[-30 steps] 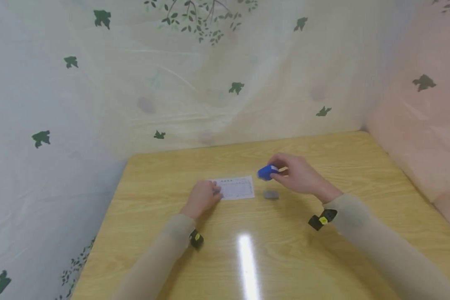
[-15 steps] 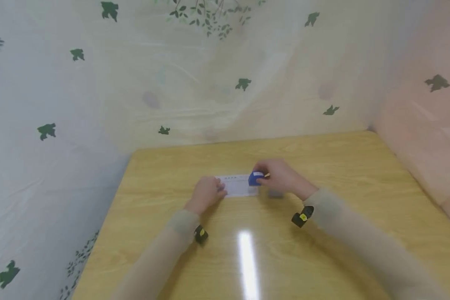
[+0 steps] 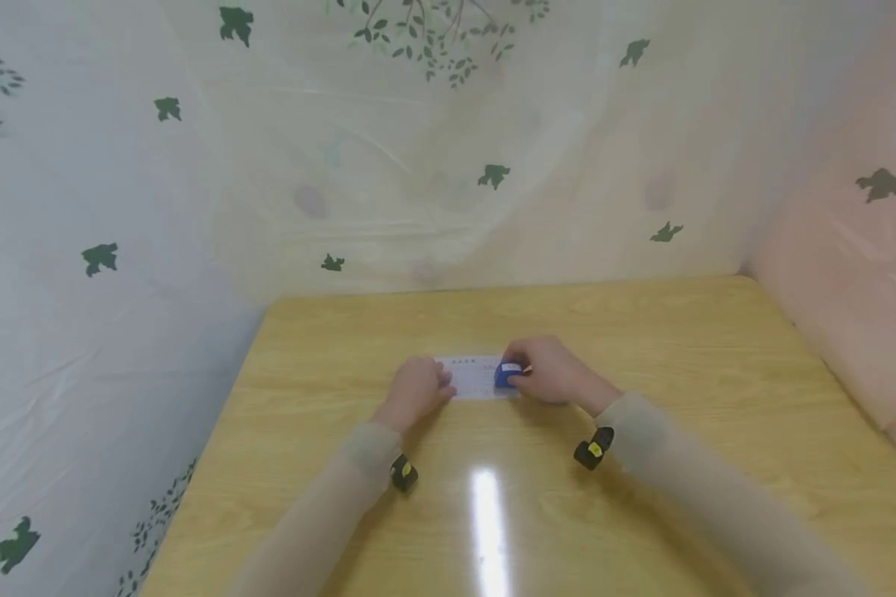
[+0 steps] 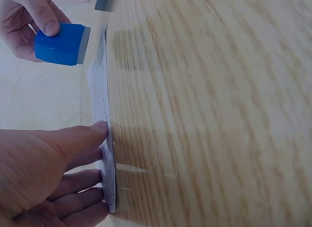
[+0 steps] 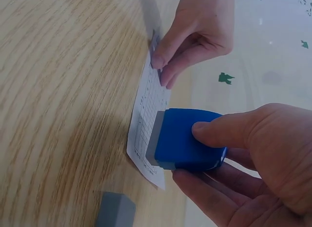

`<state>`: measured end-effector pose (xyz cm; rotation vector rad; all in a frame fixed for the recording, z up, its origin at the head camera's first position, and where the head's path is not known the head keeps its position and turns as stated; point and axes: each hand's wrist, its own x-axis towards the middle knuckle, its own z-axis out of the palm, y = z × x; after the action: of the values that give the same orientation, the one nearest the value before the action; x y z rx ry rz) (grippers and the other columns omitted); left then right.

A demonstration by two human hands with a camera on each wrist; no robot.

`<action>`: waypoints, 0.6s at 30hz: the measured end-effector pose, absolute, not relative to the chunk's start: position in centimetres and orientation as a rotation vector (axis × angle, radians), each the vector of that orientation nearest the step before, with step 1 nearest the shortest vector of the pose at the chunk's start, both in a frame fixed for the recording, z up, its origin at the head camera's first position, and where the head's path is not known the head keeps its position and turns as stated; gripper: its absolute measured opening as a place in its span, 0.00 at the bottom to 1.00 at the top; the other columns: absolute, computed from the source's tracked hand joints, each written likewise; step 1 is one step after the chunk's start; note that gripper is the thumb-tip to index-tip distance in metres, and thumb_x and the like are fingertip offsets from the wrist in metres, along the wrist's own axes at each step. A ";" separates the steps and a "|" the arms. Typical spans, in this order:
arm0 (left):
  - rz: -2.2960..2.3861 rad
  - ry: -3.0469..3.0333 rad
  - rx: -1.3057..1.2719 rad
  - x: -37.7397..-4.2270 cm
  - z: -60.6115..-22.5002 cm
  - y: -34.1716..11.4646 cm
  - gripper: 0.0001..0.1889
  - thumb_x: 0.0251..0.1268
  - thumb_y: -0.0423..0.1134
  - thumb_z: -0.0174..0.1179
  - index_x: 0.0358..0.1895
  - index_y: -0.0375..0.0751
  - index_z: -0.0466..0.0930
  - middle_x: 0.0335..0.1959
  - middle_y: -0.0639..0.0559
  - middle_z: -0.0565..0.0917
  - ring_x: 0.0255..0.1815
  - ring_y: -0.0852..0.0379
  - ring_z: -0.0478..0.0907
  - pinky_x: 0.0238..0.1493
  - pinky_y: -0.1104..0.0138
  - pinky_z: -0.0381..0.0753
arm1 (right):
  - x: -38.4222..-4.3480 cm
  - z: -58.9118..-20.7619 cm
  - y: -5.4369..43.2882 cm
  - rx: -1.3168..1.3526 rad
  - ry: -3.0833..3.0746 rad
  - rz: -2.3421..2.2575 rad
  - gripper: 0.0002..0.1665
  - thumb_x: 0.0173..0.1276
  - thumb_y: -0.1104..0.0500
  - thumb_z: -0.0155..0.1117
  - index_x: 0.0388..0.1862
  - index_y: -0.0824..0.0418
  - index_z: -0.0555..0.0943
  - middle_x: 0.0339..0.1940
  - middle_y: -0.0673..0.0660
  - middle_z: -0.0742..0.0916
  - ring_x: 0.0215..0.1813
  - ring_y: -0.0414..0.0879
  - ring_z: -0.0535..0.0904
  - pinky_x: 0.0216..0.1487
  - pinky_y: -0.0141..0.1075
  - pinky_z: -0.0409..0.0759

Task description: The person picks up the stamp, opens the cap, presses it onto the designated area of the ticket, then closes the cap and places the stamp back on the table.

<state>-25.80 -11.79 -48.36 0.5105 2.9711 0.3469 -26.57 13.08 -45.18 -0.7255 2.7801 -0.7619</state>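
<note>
A blue stamp (image 5: 187, 139) with a grey base is pinched between the thumb and fingers of my right hand (image 3: 554, 371). It hangs close over the right part of a printed paper slip (image 3: 472, 381), its grey side facing down. In the right wrist view a gap shows between stamp and slip. My left hand (image 3: 416, 390) rests its thumb and fingertips on the slip's left end, against the table. The fingers are fairly straight in the left wrist view. Beside the slip's right end lies a grey cap (image 5: 116, 210), hidden behind my right hand in the head view.
The wooden table (image 3: 642, 531) extends on all sides of the slip, with a bright light reflection toward the front. A pale sheet (image 3: 418, 191) printed with green birds and leaves hangs behind it and along the sides.
My right hand has brought the stamp leftward and down, from beside the slip to over its right part. The left hand has stayed on the slip while the head view shifted slightly.
</note>
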 end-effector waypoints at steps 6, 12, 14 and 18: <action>0.352 2.990 0.544 -26.0 -48.4 -11.6 0.13 0.71 0.46 0.71 0.46 0.41 0.91 0.39 0.46 0.92 0.33 0.57 0.80 0.45 0.61 0.86 | -26.3 -45.2 13.1 -0.683 2.792 -0.769 0.09 0.70 0.62 0.73 0.48 0.57 0.88 0.51 0.56 0.93 0.56 0.53 0.89 0.62 0.51 0.88; 0.386 2.968 0.512 -25.4 -48.7 -11.8 0.11 0.70 0.45 0.71 0.43 0.39 0.91 0.36 0.47 0.92 0.29 0.58 0.77 0.42 0.63 0.85 | -26.0 -45.8 12.5 -0.722 2.761 -0.751 0.09 0.69 0.62 0.74 0.47 0.58 0.88 0.50 0.57 0.93 0.56 0.53 0.89 0.62 0.51 0.88; 0.411 2.967 0.492 -25.3 -48.9 -11.8 0.11 0.70 0.44 0.71 0.42 0.39 0.91 0.37 0.46 0.92 0.29 0.59 0.78 0.42 0.63 0.86 | -25.9 -46.0 12.3 -0.725 2.759 -0.745 0.09 0.69 0.62 0.74 0.47 0.57 0.88 0.50 0.56 0.93 0.55 0.52 0.89 0.62 0.50 0.88; 0.457 2.972 0.489 -25.4 -48.8 -11.8 0.11 0.71 0.44 0.71 0.43 0.39 0.91 0.38 0.45 0.92 0.30 0.59 0.80 0.42 0.63 0.87 | -25.9 -46.2 12.3 -0.702 2.780 -0.742 0.09 0.69 0.62 0.75 0.46 0.56 0.88 0.48 0.55 0.93 0.53 0.50 0.89 0.61 0.49 0.88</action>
<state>-25.37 -11.78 -48.76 0.4885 2.9724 0.4572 -25.95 12.26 -46.15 -0.7020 2.7804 -0.7425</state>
